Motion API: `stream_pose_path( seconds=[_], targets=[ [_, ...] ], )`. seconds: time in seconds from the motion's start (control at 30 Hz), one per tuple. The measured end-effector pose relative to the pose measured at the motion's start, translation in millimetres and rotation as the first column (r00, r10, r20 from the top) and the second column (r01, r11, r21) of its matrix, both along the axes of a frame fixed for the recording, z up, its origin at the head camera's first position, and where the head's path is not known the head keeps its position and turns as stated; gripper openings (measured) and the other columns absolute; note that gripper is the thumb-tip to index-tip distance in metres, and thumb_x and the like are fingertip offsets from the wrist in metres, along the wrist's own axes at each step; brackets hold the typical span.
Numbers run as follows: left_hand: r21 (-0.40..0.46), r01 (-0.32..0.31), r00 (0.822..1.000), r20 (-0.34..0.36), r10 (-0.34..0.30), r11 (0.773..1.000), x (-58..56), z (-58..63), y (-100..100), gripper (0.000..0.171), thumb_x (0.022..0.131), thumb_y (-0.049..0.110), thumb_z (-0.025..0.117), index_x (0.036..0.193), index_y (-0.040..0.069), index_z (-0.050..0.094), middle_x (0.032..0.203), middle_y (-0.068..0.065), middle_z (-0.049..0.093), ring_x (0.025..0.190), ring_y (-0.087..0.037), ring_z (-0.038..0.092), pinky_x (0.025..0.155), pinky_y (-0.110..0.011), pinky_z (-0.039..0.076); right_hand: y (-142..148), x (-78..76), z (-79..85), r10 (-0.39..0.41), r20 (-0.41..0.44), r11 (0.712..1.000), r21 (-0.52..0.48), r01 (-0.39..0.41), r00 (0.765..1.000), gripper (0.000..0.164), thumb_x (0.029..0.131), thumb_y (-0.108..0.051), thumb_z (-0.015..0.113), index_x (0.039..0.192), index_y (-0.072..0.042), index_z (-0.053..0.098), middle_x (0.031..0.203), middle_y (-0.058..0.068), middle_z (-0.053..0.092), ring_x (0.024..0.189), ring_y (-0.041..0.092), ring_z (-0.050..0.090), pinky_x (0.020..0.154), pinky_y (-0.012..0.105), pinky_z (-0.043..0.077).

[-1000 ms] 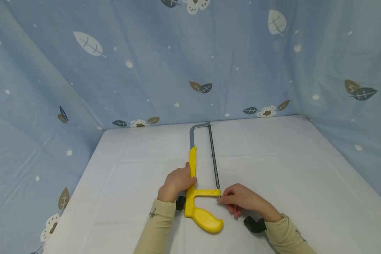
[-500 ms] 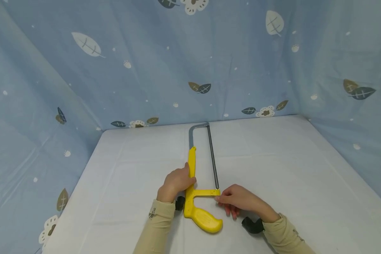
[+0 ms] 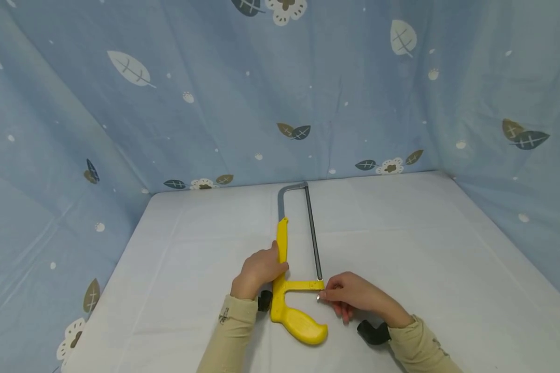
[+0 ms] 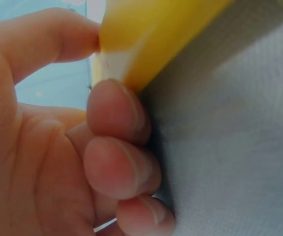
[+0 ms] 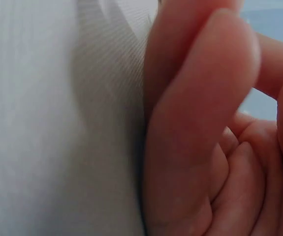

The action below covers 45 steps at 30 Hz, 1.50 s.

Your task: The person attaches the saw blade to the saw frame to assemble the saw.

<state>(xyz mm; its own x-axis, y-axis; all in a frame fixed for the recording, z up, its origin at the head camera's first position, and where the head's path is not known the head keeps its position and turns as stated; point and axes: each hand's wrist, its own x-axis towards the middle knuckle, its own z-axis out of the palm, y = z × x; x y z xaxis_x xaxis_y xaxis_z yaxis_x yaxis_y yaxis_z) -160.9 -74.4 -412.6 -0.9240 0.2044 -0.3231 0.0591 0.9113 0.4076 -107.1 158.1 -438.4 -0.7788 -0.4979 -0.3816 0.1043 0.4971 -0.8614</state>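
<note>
A hacksaw lies flat on the white cloth, its yellow handle towards me and its grey metal bow at the far end. The dark blade runs along its right side. My left hand holds the yellow part of the frame, thumb on one side and fingers curled at the other, as the left wrist view also shows. With thumb and forefinger, my right hand pinches the small shiny wing nut just below the yellow crossbar. Its exact shape is too small to tell. The right wrist view shows only curled fingers close to the cloth.
The white-covered table stretches out around the saw. A blue curtain with leaf and flower prints stands behind and along both sides. A black wrist piece sits at my right wrist, and another at the left.
My right thumb and forefinger have shifted slightly at the wing nut, covering it half a second ago and showing it again now. The left hand and the hacksaw have stayed put.
</note>
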Motion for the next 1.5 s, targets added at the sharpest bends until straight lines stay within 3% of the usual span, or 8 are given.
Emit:
stream_pose_path(
  seconds=[0.23, 1.03, 1.5],
  targets=[
    [-0.005, 0.016, 1.0, -0.019, -0.017, 1.0, -0.5, 0.4, 0.6, 0.073, 0.083, 0.032, 0.054, 0.141, 0.001, 0.022, 0.077, -0.006, 0.051, 0.055, -0.017, 0.044, 0.05, -0.029, 0.034, 1.6, -0.6, 0.9, -0.031, 0.001, 0.999, 0.007, 0.031, 1.0, 0.035, 0.08, -0.039, 0.063, 0.08, -0.006, 0.054, 0.053, 0.004, 0.054, 0.038, 0.017, 0.053, 0.039, 0.027, 0.042],
    [-0.013, 0.009, 1.0, -0.013, -0.009, 1.0, -1.1, 0.0, 0.2, 0.074, 0.083, 0.033, 0.053, 0.141, 0.002, 0.021, 0.067, -0.006, 0.049, 0.053, -0.018, 0.043, 0.048, -0.029, 0.033, 0.5, 0.0, 2.9, -0.01, -0.001, 1.0, -0.004, 0.01, 1.0, 0.035, 0.083, -0.036, 0.06, 0.072, -0.002, 0.059, 0.053, 0.004, 0.055, 0.038, 0.015, 0.052, 0.038, 0.024, 0.04],
    [-0.02, 0.002, 1.0, 0.001, -0.002, 1.0, -0.8, -0.2, 0.3, 0.073, 0.083, 0.033, 0.053, 0.142, 0.003, 0.02, 0.072, -0.005, 0.05, 0.055, -0.018, 0.044, 0.049, -0.029, 0.033, -0.5, -0.3, 0.8, -0.002, 0.002, 1.0, -0.003, 0.002, 1.0, 0.036, 0.084, -0.039, 0.057, 0.075, -0.005, 0.061, 0.056, 0.006, 0.057, 0.039, 0.015, 0.052, 0.038, 0.025, 0.04]
  ],
)
